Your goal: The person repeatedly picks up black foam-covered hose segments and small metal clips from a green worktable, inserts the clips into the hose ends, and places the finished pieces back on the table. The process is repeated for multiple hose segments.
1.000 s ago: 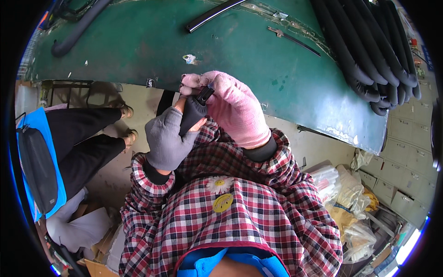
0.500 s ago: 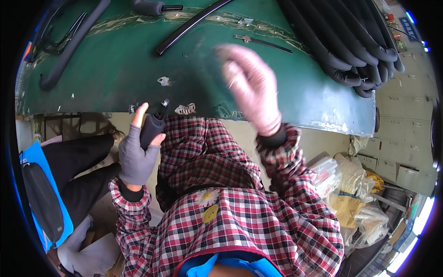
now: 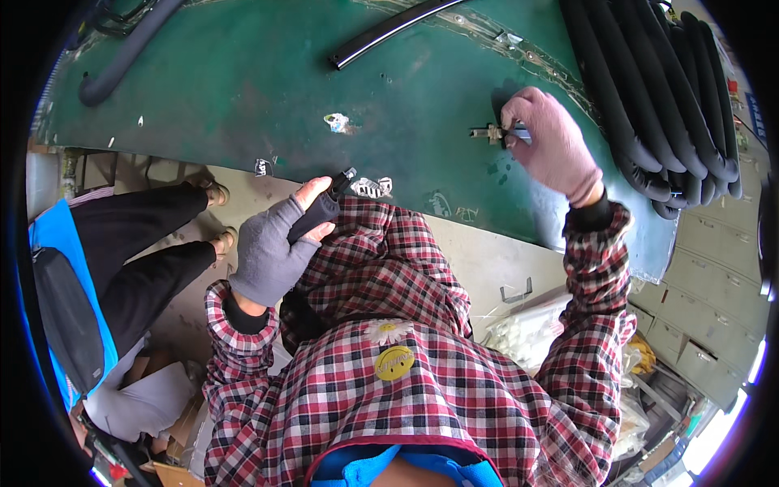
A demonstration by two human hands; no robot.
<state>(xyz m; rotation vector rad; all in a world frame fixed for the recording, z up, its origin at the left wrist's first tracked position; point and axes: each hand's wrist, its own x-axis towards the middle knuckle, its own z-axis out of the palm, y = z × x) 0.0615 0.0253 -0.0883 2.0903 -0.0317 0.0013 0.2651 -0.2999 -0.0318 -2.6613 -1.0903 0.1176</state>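
My left hand (image 3: 274, 243), in a grey glove with bare fingertips, is wrapped round a black foam-covered tube (image 3: 315, 217) near the table's front edge. A short bare metal piece sticks out of the tube's upper end. My right hand (image 3: 553, 146), in a pink glove, pinches a slim metal tool (image 3: 489, 133) with a small crosspiece near one end. The tool is at the tabletop, and my fingers and palm hide much of its length. Farther back on the green table (image 3: 406, 105) lies a glossy black curved bar (image 3: 389, 36).
A heap of black foam-covered tubes (image 3: 649, 97) fills the table's right end. Another bent foam tube (image 3: 130, 57) lies at the left. Below the table on the left, a seated person's dark-trousered legs (image 3: 146, 219) show. Plastic bags (image 3: 527, 333) and pale drawers (image 3: 698, 260) are at right.
My right hand has moved right and closed on the slim metal tool, which lay loose on the table before. My left hand still holds the foam-covered tube. The whole view has shifted.
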